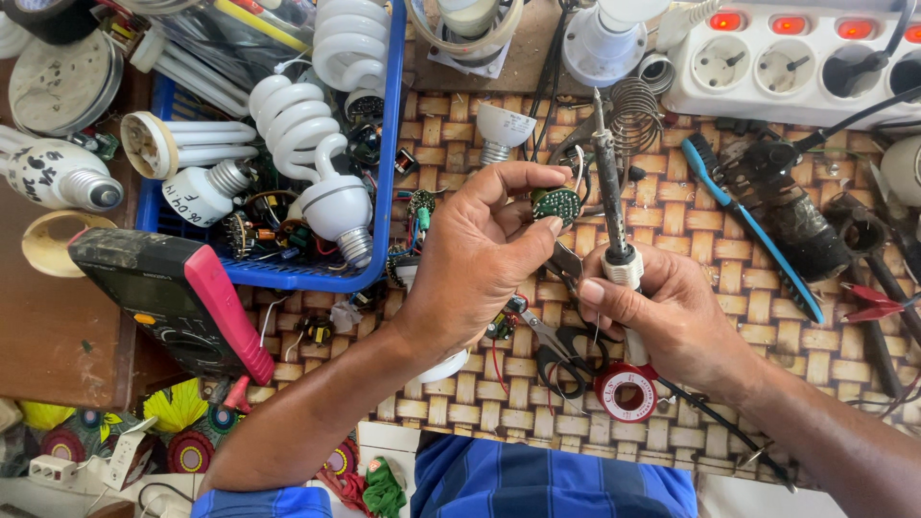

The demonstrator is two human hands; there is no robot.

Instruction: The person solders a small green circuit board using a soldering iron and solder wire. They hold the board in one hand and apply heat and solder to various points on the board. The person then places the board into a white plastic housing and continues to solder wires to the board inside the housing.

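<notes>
The right hand (662, 312) grips the soldering iron (608, 182) by its handle; steadying that wrist on the woven counter (460, 163) should help. The left hand (480, 254) pinches the small green circuit board (555, 203) just beside the shaft. Beyond, the blue basket (386, 182) holds spiral lamps.

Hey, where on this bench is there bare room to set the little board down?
Bare woven mat shows between the soldering iron and the blue brush, and below the right hand. The blue tray and power strip edge are crowded.
</notes>
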